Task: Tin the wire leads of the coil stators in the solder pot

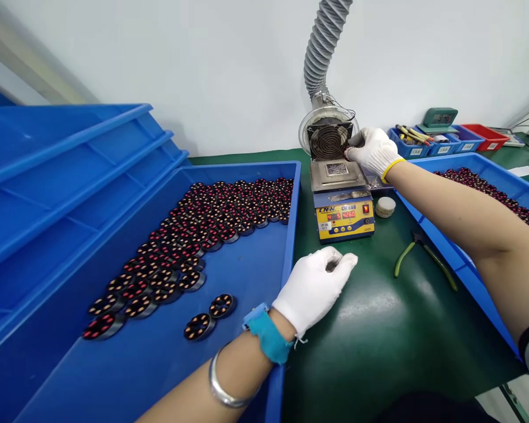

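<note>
My left hand [316, 288], in a white glove, hovers by the right rim of the large blue tray [292, 235], its fingers curled toward the thumb; whatever they hold, if anything, is too small to name. Beyond it stands a yellow and blue soldering pot [344, 216] with a lit display and a square metal top. My right hand [372, 150], gloved too, is closed at the right side of the round fan grille [330, 142] behind the pot. Its fingertips pinch a small dark and reddish piece that I cannot make out.
Black rings [198, 326] with copper and red coils fill much of the left tray. Stacked blue trays [70, 158] stand far left. Green-handled pliers [424, 258], a round white tin [385, 207] and another part-filled blue tray [502, 170] lie right; small bins [467, 141] stand behind.
</note>
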`<state>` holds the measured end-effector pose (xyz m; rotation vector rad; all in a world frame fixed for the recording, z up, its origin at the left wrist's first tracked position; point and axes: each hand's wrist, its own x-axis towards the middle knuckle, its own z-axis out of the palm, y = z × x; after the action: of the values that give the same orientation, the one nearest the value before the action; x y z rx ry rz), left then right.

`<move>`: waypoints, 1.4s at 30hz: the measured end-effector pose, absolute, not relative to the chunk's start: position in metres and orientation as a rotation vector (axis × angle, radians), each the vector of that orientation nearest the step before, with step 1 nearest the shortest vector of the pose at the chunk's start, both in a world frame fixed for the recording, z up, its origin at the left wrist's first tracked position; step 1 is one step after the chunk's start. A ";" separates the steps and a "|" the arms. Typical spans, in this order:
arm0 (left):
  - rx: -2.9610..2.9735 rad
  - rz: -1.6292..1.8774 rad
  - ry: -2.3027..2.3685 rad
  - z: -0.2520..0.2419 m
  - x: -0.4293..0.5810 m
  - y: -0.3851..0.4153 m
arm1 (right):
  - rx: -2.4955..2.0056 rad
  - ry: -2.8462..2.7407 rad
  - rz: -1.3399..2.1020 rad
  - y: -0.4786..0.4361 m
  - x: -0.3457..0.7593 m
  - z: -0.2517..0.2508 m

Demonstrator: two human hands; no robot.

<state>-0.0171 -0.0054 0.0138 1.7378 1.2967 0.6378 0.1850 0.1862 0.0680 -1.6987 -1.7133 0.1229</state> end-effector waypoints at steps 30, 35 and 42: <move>1.879 0.547 1.262 0.014 -0.016 -0.006 | -1.781 -1.968 -0.128 0.195 0.180 0.062; 1.864 0.534 1.256 0.015 -0.016 -0.006 | -1.755 -1.934 -0.100 0.192 0.180 0.061; 1.853 0.543 1.236 0.014 -0.017 -0.006 | -1.661 -1.761 0.146 0.177 0.186 0.081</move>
<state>-0.0166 -0.0063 0.0143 1.8527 1.2362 0.5433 0.1864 0.1769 0.0805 -1.6609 -1.7611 0.1464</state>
